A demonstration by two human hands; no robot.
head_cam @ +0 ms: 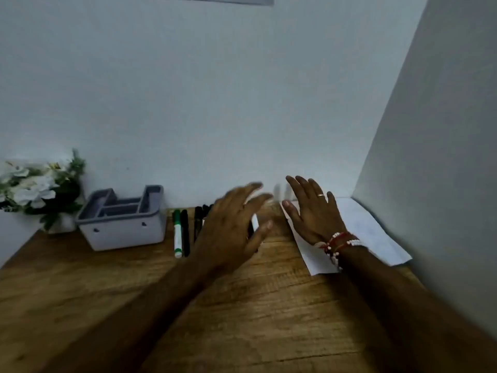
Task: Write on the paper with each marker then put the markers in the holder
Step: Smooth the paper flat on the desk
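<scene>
Several markers lie side by side on the wooden table: a green and white marker [177, 234], a black marker [184, 232] beside it, and more dark markers [198, 220] partly hidden under my left hand [231, 230]. That hand hovers over them with fingers spread and blurred, holding nothing. A white marker [255, 221] shows beneath its fingers. My right hand [313, 211] lies flat with straight fingers on the white paper [373, 232] at the right. The grey holder [122, 218] with several compartments stands left of the markers.
White flowers [35, 188] stand in the far left corner beside the holder. A white wall runs behind the table, and a side wall [441, 157] closes the right edge next to the paper. Bare wood table [215, 319] stretches toward me.
</scene>
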